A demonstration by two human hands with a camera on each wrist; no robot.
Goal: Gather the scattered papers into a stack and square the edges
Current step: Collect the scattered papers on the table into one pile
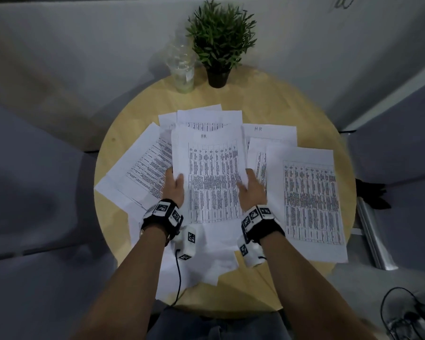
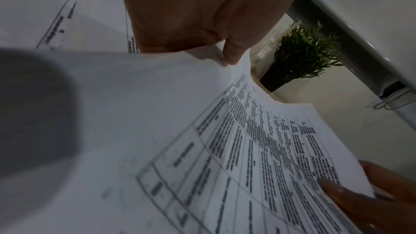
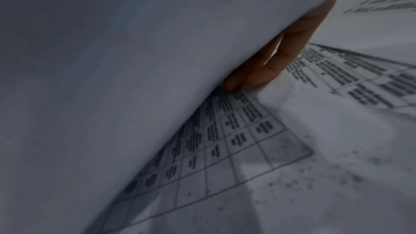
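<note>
Several white printed sheets lie scattered over a round wooden table (image 1: 268, 101). Both my hands hold one sheet with a table of text (image 1: 211, 175) lifted above the pile at the centre. My left hand (image 1: 174, 185) pinches its left edge, thumb on top, as the left wrist view (image 2: 227, 54) confirms. My right hand (image 1: 250, 185) pinches the right edge; its fingers (image 3: 265, 70) lie under the paper in the right wrist view. A large sheet (image 1: 309, 204) lies flat to the right, another sheet (image 1: 138, 168) slants to the left, and more papers (image 1: 206, 116) lie behind.
A potted green plant (image 1: 219, 45) and a clear plastic cup (image 1: 182, 67) stand at the table's far edge. Grey seats surround the table. Cables lie on the floor at lower right (image 1: 402, 312). A metal bar (image 1: 373, 234) runs beside the table's right edge.
</note>
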